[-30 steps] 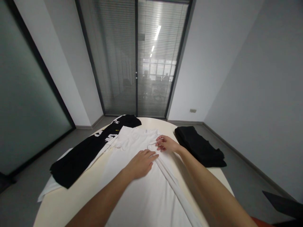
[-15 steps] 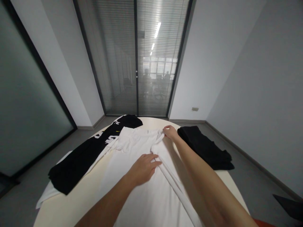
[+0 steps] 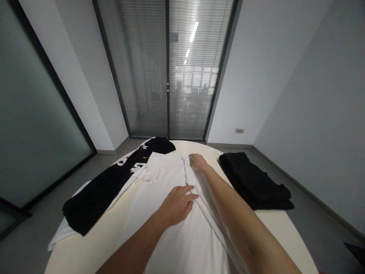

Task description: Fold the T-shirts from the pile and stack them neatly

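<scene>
A white garment [image 3: 168,179] lies lengthwise on the pale round table, its right side folded inward in a long narrow strip. My left hand [image 3: 179,203] rests on the middle of it, thumb and index finger apart at the edge of the fold. At the far right corner of the garment, my right hand [image 3: 198,161] has its fingers closed on the white fabric. Some of the cloth along the right side hangs beside my right forearm and is partly hidden by it.
A black garment with white print [image 3: 108,186] lies on the left over some white cloth [image 3: 64,232]. Folded black clothing [image 3: 253,180] sits at the right of the table [image 3: 273,224]. Beyond stand a glass partition with blinds [image 3: 191,102] and grey walls.
My right hand has moved left and slightly toward me with the fabric, bringing the garment's right edge further inward. My left hand stays at the fold. The view has shifted slightly.
</scene>
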The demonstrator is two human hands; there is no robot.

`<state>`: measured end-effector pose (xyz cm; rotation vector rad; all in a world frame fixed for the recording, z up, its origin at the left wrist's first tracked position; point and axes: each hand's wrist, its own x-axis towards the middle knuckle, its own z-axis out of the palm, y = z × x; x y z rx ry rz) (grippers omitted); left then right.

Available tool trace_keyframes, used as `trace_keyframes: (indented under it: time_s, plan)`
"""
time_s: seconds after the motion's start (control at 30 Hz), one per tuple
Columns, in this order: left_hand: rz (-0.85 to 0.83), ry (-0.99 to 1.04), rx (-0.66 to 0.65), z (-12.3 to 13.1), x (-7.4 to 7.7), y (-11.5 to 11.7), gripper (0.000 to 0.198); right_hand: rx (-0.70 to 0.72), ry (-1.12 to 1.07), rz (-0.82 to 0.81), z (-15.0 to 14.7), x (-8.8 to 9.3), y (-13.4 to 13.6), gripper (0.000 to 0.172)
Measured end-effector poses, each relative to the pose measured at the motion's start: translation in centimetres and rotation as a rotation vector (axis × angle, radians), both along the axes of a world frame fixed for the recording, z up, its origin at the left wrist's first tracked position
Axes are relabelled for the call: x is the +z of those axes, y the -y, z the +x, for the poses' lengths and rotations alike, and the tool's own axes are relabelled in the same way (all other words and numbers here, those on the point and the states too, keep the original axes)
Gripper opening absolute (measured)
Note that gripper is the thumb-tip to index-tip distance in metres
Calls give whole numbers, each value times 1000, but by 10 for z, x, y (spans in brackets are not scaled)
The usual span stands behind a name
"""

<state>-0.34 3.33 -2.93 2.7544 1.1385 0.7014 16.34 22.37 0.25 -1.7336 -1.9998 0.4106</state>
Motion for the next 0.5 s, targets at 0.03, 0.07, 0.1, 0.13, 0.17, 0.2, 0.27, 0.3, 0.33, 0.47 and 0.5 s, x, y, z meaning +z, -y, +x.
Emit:
trace_keyframes:
  time_s: [0.03, 0.07, 0.1, 0.13, 0.17, 0.2, 0.27, 0.3, 0.33, 0.47, 0.5]
  plan:
    - [-9, -2, 1, 0, 0, 0, 34, -15, 24, 2, 0, -1, 2, 39]
    - [-19, -3, 1, 0, 1, 0, 34, -33, 42, 7, 0, -2, 3, 35]
    - [-29, -6, -1, 0, 1, 0, 34, -52, 54, 15, 0, -2, 4, 33]
    - [-38, -7, -6, 0, 2, 0, 34, -70, 60, 26, 0, -2, 4, 33]
    - [-47, -8, -10, 0, 2, -1, 35, -84, 62, 40, -1, -2, 5, 35]
    - [-54, -9, -16, 0, 3, -1, 35, -92, 61, 55, -1, -2, 5, 38]
    - [-62, -7, -21, 0, 3, -3, 35, -87, 54, 79, -2, -2, 5, 45]
    - [-64, -9, -21, -1, 3, -4, 35, -71, 51, 86, -2, -1, 6, 49]
    - [-65, -14, -21, -1, 4, -5, 35, -46, 49, 90, -1, -1, 6, 52]
    - [-56, -23, -17, -4, 7, -6, 36, 71, 49, 103, 9, 3, 9, 55]
    - [-51, -23, -14, -5, 8, -6, 36, 104, 51, 106, 12, 4, 10, 52]
